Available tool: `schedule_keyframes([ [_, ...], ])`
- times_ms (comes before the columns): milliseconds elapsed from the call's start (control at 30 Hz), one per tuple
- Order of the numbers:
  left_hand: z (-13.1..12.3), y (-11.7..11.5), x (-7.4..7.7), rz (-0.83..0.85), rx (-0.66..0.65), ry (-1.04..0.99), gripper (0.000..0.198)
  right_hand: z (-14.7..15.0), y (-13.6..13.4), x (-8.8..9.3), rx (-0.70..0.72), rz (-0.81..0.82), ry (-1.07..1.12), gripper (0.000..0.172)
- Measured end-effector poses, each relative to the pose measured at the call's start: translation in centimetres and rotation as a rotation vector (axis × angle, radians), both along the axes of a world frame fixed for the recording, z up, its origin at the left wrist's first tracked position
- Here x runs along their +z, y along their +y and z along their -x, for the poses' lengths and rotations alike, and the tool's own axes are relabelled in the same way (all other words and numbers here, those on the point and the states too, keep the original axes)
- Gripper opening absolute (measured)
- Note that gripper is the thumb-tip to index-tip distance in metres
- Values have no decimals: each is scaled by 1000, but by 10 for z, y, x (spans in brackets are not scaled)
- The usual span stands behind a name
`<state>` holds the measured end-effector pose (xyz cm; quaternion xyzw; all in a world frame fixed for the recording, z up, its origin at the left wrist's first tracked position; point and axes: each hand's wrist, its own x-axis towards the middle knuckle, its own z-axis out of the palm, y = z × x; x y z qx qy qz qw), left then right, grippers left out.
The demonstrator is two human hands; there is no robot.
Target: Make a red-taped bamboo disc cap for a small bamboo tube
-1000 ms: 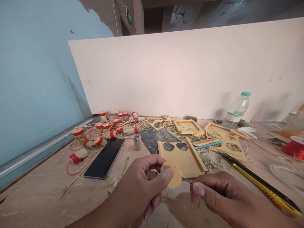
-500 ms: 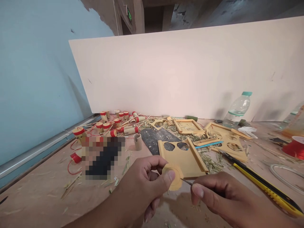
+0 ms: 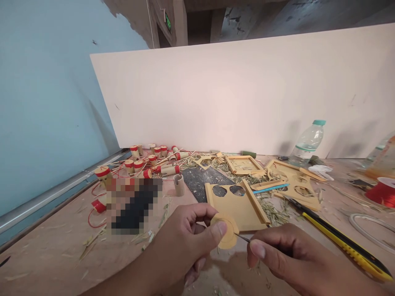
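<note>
My left hand [image 3: 188,240] pinches a small round yellow wooden disc [image 3: 227,232] between thumb and fingers, holding it just above the table. My right hand [image 3: 284,253] is closed on a thin dark pointed tool [image 3: 242,237] whose tip touches the disc's right edge. Just behind the disc lies a yellow wooden board with two round holes [image 3: 236,201].
A yellow and black utility knife [image 3: 336,236] lies at the right. More cut yellow wooden frames [image 3: 293,183], a black mat [image 3: 202,179], red-banded bamboo tubes [image 3: 145,162], a plastic bottle [image 3: 308,142], a red thread spool [image 3: 384,191] and wood shavings cover the table. A white board [image 3: 247,90] stands behind.
Both hands stay nearly in place; the tool tip has drawn back slightly from under the disc to its right edge.
</note>
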<state>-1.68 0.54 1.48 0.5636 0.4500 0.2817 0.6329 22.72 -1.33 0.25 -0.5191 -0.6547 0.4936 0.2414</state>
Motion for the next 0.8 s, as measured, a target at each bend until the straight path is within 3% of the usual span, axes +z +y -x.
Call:
schedule_keyframes([
  [300,-1,0,0,-81,-12,-7,34,-1,0,-6,36,-48,-30,64],
  [800,-2,1,0,-38,-2,-84,28,-2,2,-11,62,-35,-30,67],
])
